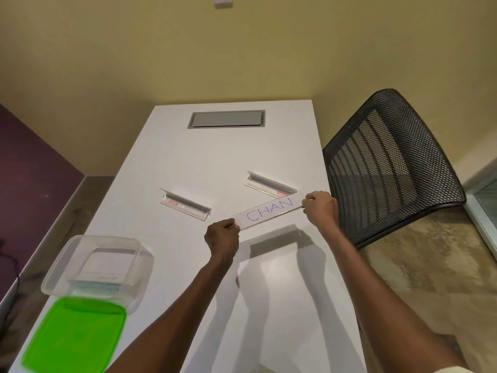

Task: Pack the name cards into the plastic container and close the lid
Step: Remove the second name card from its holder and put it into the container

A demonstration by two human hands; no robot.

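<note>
A clear name card holder [269, 210] with "CHAN" written in blue is held above the white table [269, 305]. My left hand [222, 238] grips its near left end and my right hand [320, 207] grips its far right end. Two more clear card holders lie on the table: one [185, 203] at centre left, another [270, 184] just behind the held card. The clear plastic container [96, 267] stands open at the near left with a card inside. Its green lid [76, 336] lies flat in front of it.
A grey cable hatch [227, 119] is set into the table's far end. A black mesh chair [390, 165] stands right of the table. The table's left edge runs close to the container and lid.
</note>
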